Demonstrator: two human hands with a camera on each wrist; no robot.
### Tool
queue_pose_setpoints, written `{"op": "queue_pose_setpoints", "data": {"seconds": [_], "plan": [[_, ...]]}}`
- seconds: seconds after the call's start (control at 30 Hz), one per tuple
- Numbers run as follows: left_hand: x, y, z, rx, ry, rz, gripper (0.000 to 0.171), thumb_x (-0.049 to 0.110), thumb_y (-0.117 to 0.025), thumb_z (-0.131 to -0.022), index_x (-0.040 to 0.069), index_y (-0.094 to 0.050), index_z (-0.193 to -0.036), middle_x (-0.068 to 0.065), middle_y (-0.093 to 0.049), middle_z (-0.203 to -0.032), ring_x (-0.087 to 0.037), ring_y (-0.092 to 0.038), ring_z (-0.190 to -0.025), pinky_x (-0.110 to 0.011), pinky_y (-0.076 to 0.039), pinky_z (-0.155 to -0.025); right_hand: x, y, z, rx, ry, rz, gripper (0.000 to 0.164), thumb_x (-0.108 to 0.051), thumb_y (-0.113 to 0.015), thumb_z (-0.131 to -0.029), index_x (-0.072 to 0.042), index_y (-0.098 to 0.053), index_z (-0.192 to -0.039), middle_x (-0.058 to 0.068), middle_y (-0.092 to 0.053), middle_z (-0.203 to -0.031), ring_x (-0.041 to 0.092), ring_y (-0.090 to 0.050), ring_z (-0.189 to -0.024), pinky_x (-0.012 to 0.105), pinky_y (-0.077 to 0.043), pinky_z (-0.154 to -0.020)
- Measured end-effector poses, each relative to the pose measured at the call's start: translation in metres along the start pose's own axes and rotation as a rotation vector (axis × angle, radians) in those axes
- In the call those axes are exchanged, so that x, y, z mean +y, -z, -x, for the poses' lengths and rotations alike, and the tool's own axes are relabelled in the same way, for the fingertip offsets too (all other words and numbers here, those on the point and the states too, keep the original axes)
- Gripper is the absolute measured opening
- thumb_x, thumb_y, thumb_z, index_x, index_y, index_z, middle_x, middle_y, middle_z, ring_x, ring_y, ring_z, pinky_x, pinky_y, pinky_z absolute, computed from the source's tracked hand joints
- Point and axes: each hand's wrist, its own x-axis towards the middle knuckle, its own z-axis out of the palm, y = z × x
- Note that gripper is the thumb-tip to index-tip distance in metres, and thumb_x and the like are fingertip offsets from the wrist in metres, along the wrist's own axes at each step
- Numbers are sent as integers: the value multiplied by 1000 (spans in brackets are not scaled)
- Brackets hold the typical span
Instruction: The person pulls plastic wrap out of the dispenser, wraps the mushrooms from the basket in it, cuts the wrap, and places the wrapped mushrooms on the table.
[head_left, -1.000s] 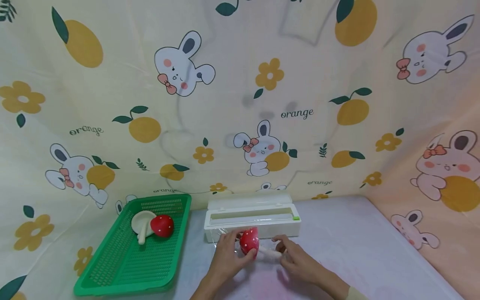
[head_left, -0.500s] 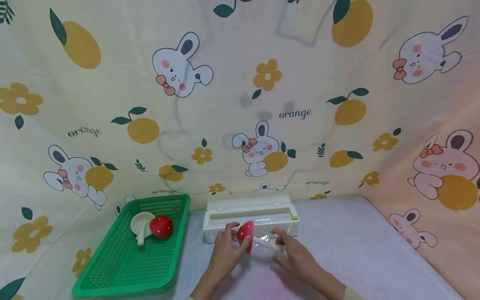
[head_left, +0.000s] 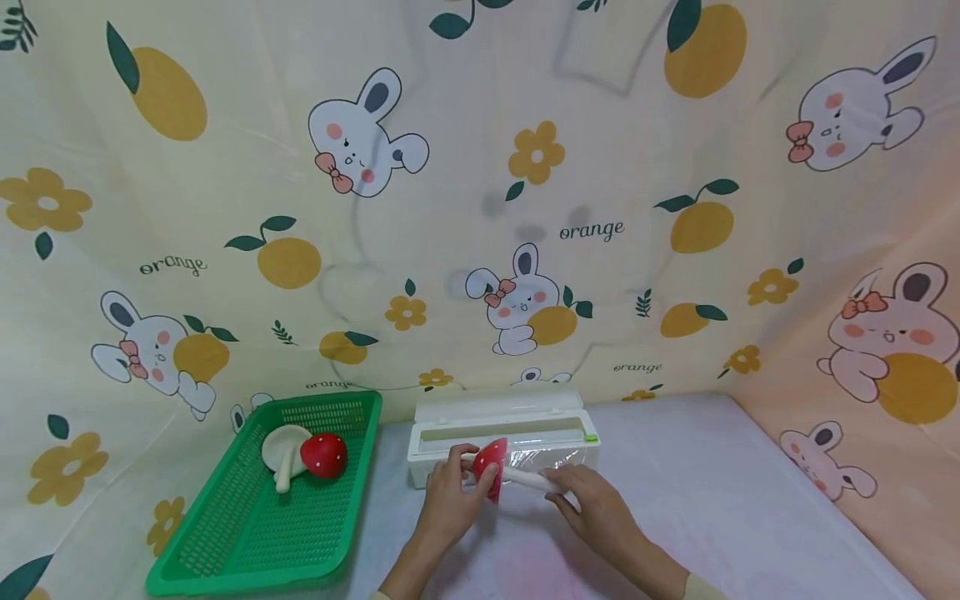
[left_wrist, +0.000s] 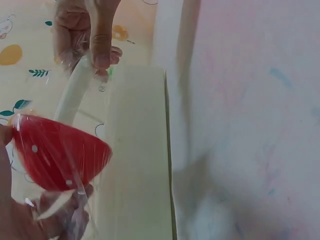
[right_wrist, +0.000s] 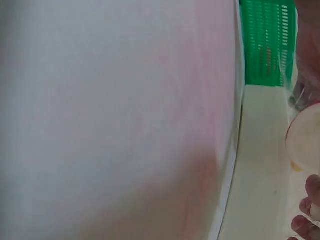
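Observation:
Between both hands lies a toy mushroom [head_left: 491, 460] with a white-dotted red cap and a long white stem, held sideways in front of a white cling film box [head_left: 422, 471]. My left hand [head_left: 448, 504] grips the cap, thumb on the near side. The fingers of my right hand [head_left: 603, 512] pinch the stem's far end. Clear film [left_wrist: 80, 192] clings around the cap and the left fingers in the left wrist view. In the right wrist view only the cap's pale underside [right_wrist: 305, 137] and some fingertips show at the edge.
A green basket [head_left: 247, 575] stands to the left. Inside are another red dotted mushroom [head_left: 324, 455] and a white mushroom-shaped piece [head_left: 283, 467]. The film box has its lid raised, with a green tab [head_left: 592, 437] at its right end. A printed cloth hangs behind the table.
Both hands have lifted the mushroom slightly away from the table. My right fingers, loose around the stem end half a second ago, now pinch it. The film has come off the cap's left side.

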Motion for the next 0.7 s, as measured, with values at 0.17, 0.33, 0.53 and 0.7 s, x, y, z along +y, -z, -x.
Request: {"op": "queue_pose_setpoints", "data": {"seconds": [0.17,0.33,0.53,0.7], "plan": [[-6,12,-2,-126,-19,58,69,60,-77,-93,23,-54,-147,-8,-64,-136,-28,-48,-128,-55,-57,-89,5,0,-5,1,-47,-41,47,-6,-97,-74,-6,-76,-115,-2,-75,-101,14,-68,-93,33,-58,-80],[-17,26,-8,-206,-154,44,80,47,-90,-86,24,-52,-152,-5,-59,-142,-28,-47,-133,-59,-54,-97,8,6,-13,-66,-162,-135,43,-5,-91,-82,-6,-73,-120,0,-73,-107,14,-68,-100,38,-60,-85],[-23,29,-17,-138,-245,5,78,41,-95,-81,22,-55,-144,-9,-47,-157,-36,-39,-146,-68,-47,-107,8,11,-29,-151,-212,-250,33,-5,-85,-89,-5,-72,-120,-1,-73,-107,12,-65,-97,39,-59,-84],[-22,32,-24,-118,-226,37,77,35,-97,-80,20,-54,-141,-8,-50,-160,-37,-41,-149,-74,-41,-111,9,13,-43,-220,-248,-302,29,-8,-82,-94,-4,-73,-121,2,-74,-111,17,-67,-100,45,-59,-87]]}}
